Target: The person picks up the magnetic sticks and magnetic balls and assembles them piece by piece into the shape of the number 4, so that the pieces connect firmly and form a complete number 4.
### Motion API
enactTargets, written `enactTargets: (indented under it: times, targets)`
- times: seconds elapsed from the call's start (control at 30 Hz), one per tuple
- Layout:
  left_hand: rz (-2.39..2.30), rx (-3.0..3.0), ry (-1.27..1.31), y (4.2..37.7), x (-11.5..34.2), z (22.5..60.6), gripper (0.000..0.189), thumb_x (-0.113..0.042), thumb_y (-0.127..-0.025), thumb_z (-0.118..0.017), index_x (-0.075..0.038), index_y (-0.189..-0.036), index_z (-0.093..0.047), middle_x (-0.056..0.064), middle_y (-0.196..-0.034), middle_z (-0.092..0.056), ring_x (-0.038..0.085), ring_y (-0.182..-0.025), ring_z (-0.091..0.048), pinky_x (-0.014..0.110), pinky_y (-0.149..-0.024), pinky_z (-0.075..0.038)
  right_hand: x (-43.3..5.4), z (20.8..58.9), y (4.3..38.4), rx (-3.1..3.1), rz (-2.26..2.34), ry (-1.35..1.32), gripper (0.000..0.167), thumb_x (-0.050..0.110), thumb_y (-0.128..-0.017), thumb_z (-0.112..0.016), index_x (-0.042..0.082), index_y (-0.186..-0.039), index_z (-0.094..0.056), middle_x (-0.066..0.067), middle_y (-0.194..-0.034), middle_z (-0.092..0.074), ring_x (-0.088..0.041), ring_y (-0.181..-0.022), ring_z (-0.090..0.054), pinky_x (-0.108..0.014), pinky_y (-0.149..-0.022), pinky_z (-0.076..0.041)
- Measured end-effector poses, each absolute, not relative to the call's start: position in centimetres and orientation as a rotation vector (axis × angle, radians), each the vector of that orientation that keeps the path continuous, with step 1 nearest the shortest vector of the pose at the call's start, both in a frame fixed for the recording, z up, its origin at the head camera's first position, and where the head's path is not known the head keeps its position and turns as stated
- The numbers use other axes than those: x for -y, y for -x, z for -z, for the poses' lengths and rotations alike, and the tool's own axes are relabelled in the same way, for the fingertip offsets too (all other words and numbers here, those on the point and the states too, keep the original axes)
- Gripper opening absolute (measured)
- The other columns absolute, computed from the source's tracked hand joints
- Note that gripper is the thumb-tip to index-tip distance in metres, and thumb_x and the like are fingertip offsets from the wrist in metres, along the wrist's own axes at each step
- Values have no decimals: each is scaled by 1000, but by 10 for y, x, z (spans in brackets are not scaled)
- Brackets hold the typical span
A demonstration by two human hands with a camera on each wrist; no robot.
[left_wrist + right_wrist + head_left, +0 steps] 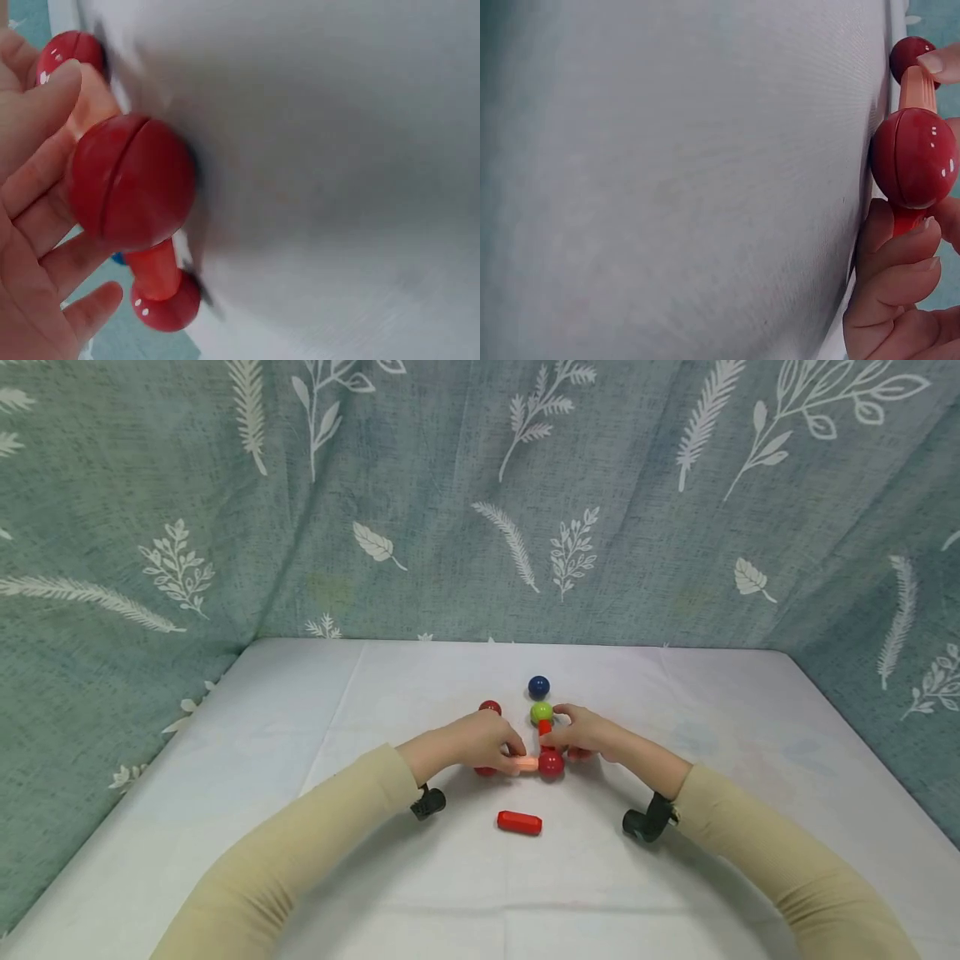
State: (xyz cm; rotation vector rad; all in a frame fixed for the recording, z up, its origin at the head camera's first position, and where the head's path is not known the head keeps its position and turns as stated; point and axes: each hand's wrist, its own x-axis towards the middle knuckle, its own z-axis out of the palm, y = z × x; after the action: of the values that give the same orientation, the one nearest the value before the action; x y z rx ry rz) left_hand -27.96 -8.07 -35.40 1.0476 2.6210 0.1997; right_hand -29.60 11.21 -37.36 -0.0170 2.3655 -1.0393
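Observation:
My left hand (476, 739) pinches an orange rod (527, 764) that runs between two red balls. One of these, the near right red ball (551, 765), also joins a red rod (545, 728) leading to a green ball (541, 712). My right hand (588, 733) grips that red rod, its fingertips just below the red ball (915, 157) in the right wrist view. The near left red ball (131, 184) looms large in the left wrist view, with an orange-red rod (155, 271) linking it to another red ball (166, 304). Left fingers partly hide this side in the head view.
A loose red rod (519, 823) lies on the white-covered table (420, 893), nearer than both hands. Behind the green ball sits a dark blue ball (538, 687). Patterned green-grey cloth (450, 527) hangs around the table's back and sides.

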Motion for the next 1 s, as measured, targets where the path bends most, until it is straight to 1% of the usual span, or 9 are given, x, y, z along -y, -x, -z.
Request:
enactTargets:
  times: [0.13, 0.23, 0.6, 0.9, 1.0]
  targets:
    - [-242, -2627, -1031, 278, 82, 358, 25, -30, -80, -70, -18, -102, -71, -9, -81, -65, 7, -73, -50, 20, -70, -41, -110, 373, 296, -2362, 1039, 15, 75, 32, -83, -64, 17, -145, -22, -1, -68, -48, -13, -51, -42, -22, -49, -31]
    - [-307, -2632, -999, 278, 82, 361, 24, -28, -80, -71, -16, -100, -72, -8, -79, -65, 7, -72, -50, 20, -69, -42, -110, 373, 295, -2356, 1054, 3, 75, 31, -83, -64, 18, -145, -22, -2, -68, -48, -13, -50, -42, -22, -49, -31]
    - [-445, -2641, -847, 272, 81, 365, 23, -26, -77, -74, -13, -95, -73, -7, -76, -66, 8, -69, -51, 20, -67, -43, -112, 372, 292, -2353, 1089, 16, 75, 28, -84, -62, 15, -145, -20, -2, -71, -50, -12, -49, -41, -22, -48, -30]
    - [-441, -2659, -845, 272, 80, 367, 22, -27, -76, -74, -13, -94, -73, -8, -75, -66, 7, -67, -50, 20, -66, -43, -112, 374, 292, -2373, 1082, 10, 75, 28, -84, -62, 14, -144, -21, -2, -73, -51, -12, -50, -41, -22, -48, -30]
    - [-420, -2679, -871, 271, 81, 366, 24, -28, -77, -73, -14, -97, -73, -8, -78, -67, 8, -70, -51, 22, -70, -42, -112, 374, 293, -2374, 1075, 8, 75, 29, -84, -62, 13, -144, -20, -2, -74, -51, -13, -51, -41, -22, -48, -31]
